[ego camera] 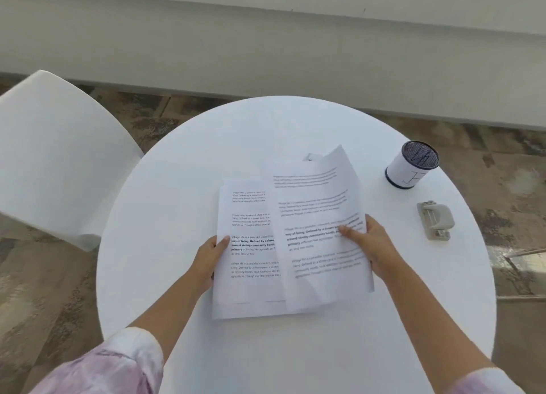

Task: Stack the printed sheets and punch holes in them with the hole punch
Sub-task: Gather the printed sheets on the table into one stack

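Note:
Printed sheets with blocks of black text lie in the middle of the round white table. My left hand grips the left edge of the lower stack, thumb on top. My right hand holds a loose top sheet by its right edge; that sheet is lifted, curved and blurred, overlapping the stack's right half. The grey hole punch rests on the table to the right, apart from both hands. A small corner of something white shows behind the lifted sheet; I cannot tell what it is.
A mesh pen cup wrapped in white paper stands at the table's far right. A white chair sits to the left. A pale wall base runs across the back, above a worn brown floor.

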